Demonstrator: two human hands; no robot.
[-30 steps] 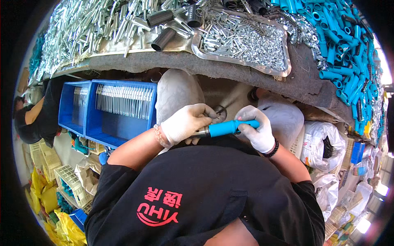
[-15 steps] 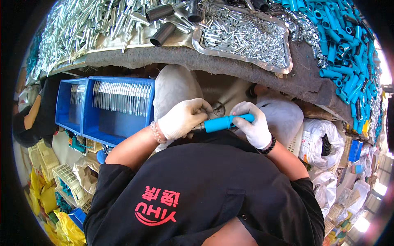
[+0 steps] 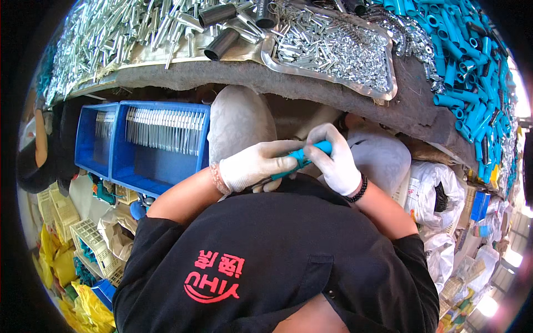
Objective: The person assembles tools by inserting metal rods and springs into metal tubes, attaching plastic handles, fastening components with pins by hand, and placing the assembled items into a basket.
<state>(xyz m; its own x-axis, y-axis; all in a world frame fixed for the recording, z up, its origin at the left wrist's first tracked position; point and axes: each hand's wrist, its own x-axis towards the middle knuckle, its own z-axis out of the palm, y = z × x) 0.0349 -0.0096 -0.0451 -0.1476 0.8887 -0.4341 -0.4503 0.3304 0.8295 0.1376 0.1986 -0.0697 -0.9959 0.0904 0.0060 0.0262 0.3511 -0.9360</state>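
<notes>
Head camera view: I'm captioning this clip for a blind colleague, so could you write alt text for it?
Two white-gloved hands, left hand and right hand, grip a blue tube together in front of the person's black shirt. Above lie a metal tray of small silver parts and a heap of blue tubes; blue bins stand at left.

White plastic sacks [image 3: 430,194] lay heaped at the right, beside a small blue box [image 3: 478,205]. Yellow bags [image 3: 61,266] sat lower left.
</notes>
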